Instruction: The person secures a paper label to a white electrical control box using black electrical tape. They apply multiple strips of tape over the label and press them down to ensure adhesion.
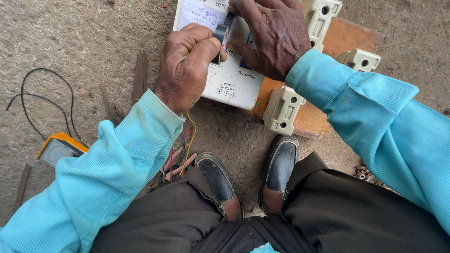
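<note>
The left hand (185, 65) pinches a black tape roll (220, 42) standing on edge, its long axis upright, against the white starter box (234, 82). The right hand (272, 35) grips the box's top, on the wooden board (347, 37).

White paper label (202, 13) top-left on cream box; multimeter screen (55, 151) grey, left.

A roll of black tape (221, 40) stands on edge against a white switch box (233, 79), which lies flat on an orange board (344, 40) on the ground.
</note>
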